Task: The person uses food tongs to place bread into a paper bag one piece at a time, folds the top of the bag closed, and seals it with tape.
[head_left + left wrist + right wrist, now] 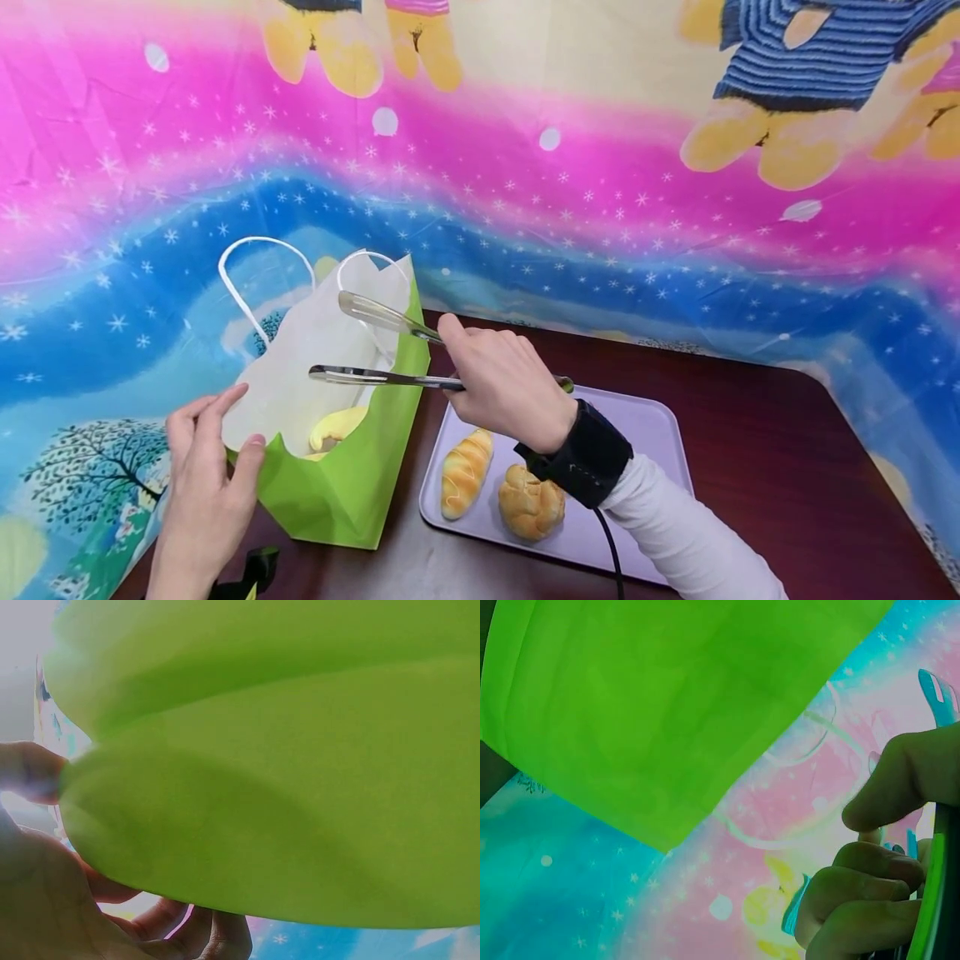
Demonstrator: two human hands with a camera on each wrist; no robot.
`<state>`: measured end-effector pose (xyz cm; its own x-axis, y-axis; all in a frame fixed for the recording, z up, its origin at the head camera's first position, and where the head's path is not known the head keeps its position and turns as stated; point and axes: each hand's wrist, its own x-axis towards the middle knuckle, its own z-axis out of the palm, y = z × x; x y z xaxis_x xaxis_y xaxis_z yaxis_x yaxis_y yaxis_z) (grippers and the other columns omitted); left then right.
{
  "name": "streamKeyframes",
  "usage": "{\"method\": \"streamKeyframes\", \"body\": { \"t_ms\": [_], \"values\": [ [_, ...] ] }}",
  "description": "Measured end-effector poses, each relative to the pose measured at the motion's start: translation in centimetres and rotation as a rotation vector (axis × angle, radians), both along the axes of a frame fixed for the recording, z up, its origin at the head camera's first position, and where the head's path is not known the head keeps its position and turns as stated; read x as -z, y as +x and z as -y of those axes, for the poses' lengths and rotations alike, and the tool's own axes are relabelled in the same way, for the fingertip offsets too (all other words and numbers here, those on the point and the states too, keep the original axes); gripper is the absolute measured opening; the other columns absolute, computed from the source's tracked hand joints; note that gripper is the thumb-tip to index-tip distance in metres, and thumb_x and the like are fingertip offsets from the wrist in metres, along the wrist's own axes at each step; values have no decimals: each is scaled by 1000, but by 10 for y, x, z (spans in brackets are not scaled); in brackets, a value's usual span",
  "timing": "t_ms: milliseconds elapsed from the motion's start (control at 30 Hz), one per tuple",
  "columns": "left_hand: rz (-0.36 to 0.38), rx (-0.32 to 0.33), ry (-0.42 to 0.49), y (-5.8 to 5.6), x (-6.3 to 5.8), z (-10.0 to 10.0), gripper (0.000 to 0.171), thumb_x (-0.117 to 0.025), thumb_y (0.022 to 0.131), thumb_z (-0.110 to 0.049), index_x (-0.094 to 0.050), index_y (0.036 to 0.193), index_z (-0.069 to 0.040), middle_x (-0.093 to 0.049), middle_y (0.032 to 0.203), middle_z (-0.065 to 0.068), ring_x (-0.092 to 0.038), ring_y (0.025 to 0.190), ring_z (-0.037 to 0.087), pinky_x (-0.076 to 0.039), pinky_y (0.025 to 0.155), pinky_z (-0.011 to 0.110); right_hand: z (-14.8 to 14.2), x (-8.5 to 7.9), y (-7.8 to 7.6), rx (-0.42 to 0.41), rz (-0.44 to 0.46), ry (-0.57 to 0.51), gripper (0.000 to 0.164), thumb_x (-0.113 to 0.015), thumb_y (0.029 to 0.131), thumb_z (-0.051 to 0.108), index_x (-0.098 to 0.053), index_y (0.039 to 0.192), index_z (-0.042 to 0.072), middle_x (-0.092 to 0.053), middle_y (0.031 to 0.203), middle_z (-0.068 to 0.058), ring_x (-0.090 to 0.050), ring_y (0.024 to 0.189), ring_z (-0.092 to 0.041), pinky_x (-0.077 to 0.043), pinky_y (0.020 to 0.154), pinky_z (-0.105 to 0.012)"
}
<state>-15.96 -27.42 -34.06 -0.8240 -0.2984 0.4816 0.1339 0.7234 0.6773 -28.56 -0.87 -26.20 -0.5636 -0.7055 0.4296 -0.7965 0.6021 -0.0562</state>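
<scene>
Metal tongs (405, 380) are being gripped by the right hand (510, 387), with their tips lying above the mouth of the green paper bag (337, 492). Their two arms are standing wide apart, and nothing is showing between them. The left hand (206, 475) is touching the rim at the bag's near left corner, thumb and fingers spreading around it, probably to keep the soft wall from folding in; whether it is pinching the paper, the views are not settling. Inside, a pale yellow piece (337, 425) is resting low, partly hidden by the near wall. The bag is standing on the left part of the table (787, 467), just beside the left edge of the lavender tray (641, 417), a placement judged to be keeping both within the tongs' reach. A long roll (467, 473) is lying along that left edge; a round roll (531, 502) is sitting apart from it, toward the near edge. As to room, the mouth is gaping wide, but the white handles (264, 240) are looping above the rim, posing a possible snag. Patterned cloth (480, 200) is bounding the table's far edge.
</scene>
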Motion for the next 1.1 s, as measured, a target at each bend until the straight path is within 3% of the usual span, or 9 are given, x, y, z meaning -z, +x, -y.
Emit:
{"method": "streamKeyframes", "body": {
  "t_ms": [300, 400, 567, 1100],
  "values": [
    [31, 0, -6, 0, -1, 0, 52, -43, 94, -3, -36, 145, 8, -20, 137, 32, -28, 115, 47, -24, 77, 53, -36, -4, -7, 41, 27, -79, 34, -63, 70, -1, -39, 92, 9, -23, 60, 4, -19, 49, -11, -15, 47, -28],
    [45, 5, 1, 0, 0, 0, 53, -42, 94, -3, -35, 146, 7, -19, 138, 32, -27, 116, 48, -24, 78, 56, -46, -4, -9, 73, 40, -87, 34, -62, 70, -2, -40, 93, 9, -24, 60, 3, -19, 48, -12, -15, 47, -28],
    [36, 16, -6, 0, 0, 0, 54, -42, 93, -1, -35, 146, 8, -19, 138, 31, -29, 110, 44, -22, 76, 49, -59, -2, -14, 107, 49, -84, 34, -58, 68, -5, -40, 93, 9, -23, 60, 3, -18, 50, -12, -15, 47, -29],
    [57, 38, -9, -1, 1, 1, 55, -40, 93, -2, -33, 147, 6, -17, 140, 31, -29, 114, 48, -22, 75, 50, -96, 31, -43, 152, 73, -22, 33, -58, 68, -6, -39, 90, 10, -29, 61, 2, -21, 50, -13, -16, 47, -28]
  ]
}}
